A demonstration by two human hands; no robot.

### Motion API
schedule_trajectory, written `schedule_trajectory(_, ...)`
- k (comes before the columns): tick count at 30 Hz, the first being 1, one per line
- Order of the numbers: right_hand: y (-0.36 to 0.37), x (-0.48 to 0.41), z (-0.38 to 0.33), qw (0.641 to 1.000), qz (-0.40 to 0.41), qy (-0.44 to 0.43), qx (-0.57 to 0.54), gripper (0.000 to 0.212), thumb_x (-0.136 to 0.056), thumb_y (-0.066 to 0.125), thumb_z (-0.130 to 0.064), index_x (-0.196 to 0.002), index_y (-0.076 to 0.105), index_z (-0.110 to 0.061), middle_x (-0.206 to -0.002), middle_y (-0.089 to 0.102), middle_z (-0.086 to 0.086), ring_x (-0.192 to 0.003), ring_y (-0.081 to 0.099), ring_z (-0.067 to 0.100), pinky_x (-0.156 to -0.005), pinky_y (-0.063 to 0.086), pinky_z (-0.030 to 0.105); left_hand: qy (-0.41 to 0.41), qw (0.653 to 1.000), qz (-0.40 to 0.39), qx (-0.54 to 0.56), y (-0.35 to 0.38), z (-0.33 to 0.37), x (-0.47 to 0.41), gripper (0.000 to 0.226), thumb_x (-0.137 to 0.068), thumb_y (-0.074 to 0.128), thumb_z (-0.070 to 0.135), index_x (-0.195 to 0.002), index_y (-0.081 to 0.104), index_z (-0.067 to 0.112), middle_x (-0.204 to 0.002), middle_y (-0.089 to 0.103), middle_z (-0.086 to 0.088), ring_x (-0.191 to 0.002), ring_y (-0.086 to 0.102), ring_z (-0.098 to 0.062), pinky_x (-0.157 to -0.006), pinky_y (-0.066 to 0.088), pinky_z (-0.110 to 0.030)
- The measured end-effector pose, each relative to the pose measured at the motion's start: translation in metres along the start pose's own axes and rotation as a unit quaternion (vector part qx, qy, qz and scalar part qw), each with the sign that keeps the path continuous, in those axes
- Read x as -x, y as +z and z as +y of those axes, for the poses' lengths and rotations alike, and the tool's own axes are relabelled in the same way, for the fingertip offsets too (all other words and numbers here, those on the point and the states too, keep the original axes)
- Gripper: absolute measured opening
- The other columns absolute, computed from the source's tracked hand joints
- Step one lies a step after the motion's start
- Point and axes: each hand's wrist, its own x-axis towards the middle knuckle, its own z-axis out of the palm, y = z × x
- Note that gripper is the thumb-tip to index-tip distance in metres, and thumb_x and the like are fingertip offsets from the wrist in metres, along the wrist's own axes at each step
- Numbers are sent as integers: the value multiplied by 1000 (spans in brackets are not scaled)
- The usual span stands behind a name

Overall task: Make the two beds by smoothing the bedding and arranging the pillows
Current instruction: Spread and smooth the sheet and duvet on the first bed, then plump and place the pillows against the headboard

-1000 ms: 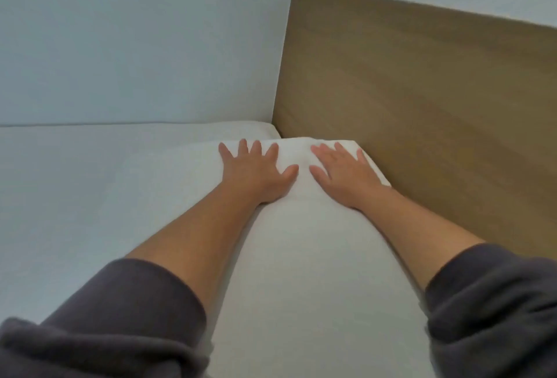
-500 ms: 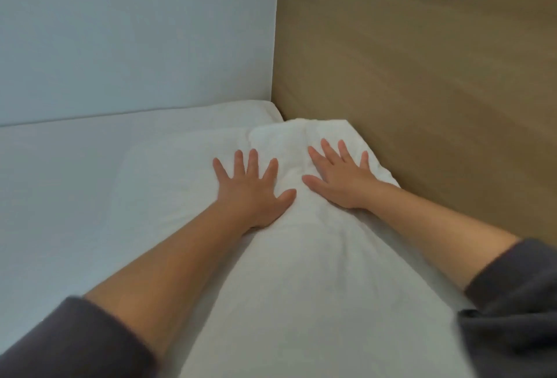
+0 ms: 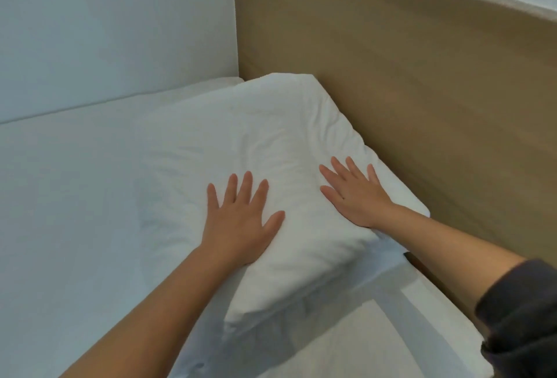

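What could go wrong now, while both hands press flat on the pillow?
1. The left hand and the right hand lie flat on the near half of the pillow, while its far half is creased. Pressing here may only push the creases along.
2. The pillow's right edge lies along the headboard, and a dark gap shows just beyond its near corner. A sideways push might slide that corner in.

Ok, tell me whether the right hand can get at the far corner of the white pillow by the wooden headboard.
Probably yes. The right hand lies flat on the white fabric pillow, fingers pointing toward that corner, nothing between; the light wooden headboard runs alongside, not across.
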Motion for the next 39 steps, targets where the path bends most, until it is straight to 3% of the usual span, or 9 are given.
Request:
schedule_trajectory(3,-1,54,-17,1000,-15,12,-4,62,-98,1,-58,-155,-6,-34,-163,-12,-6,-149,-15,22,-118,-9,52,16,1000,-15,6,-8,9,26,72,-95,11,64,-155,-5,28,-162,-14,-3,-149,-14,-27,-118,-5,-57)
schedule_trajectory(7,-3,129,-35,997,-54,30,41,102,-65,-40,-68,-154,-9,-31,-163,-12,-1,-150,-11,26,-116,-9,55,55,996,-47,-54,-15,11,64,75,-93,4,64,-155,-7,23,-162,-11,-8,-149,-7,-30,-118,5,-56)
schedule_trajectory(12,-20,236,-63,991,-51,110,58,69,-94,10,-59,-151,34,-27,-158,29,9,-146,25,35,-113,9,62,125,984,-87,-98,-54,26,135,88,-81,-13,64,-156,5,22,-163,-1,-8,-150,2,-32,-116,10,-58)
schedule_trajectory(17,-57,354,-99,974,-50,215,49,68,-94,7,-59,-152,26,-30,-160,22,7,-147,19,36,-115,4,63,195,967,-105,-127,-105,53,221,96,-82,-26,66,-154,20,22,-161,17,-11,-147,19,-36,-112,17,-62)
schedule_trajectory(22,-67,479,-143,945,-49,325,-4,66,-94,16,-60,-148,38,-30,-157,32,8,-145,26,38,-113,12,65,308,937,-109,-121,-138,87,304,82,-95,1,63,-142,49,16,-148,42,-16,-134,42,-40,-102,37,-66)
schedule_trajectory(28,-48,652,-176,864,-69,488,-105,65,-94,20,-56,-144,47,-25,-151,41,11,-139,37,39,-107,28,66,430,879,-150,-139,-136,179,410,76,-91,14,63,-143,49,20,-150,41,-13,-136,40,-38,-105,32,-64)
schedule_trajectory(31,-21,746,-191,805,-92,569,-142,65,-97,16,-52,-143,50,-21,-148,45,13,-135,43,40,-102,35,68,503,835,-159,-158,-113,224,475,73,-93,6,62,-155,18,25,-162,11,-9,-148,13,-32,-115,18,-60)
schedule_trajectory(34,5,829,-206,750,-120,628,-171,70,-99,4,-51,-140,53,-20,-146,48,13,-133,46,39,-105,31,66,576,775,-189,-178,-88,261,539,69,-97,9,60,-155,-8,24,-162,-13,-7,-150,-8,-28,-118,5,-57)
schedule_trajectory(39,33,935,-225,658,-128,718,-186,59,-98,23,-51,-150,36,-27,-158,29,9,-145,26,36,-112,17,65,639,704,-224,-213,-54,318,636,69,-98,9,60,-154,-12,24,-161,-17,-5,-149,-13,-26,-118,1,-57)
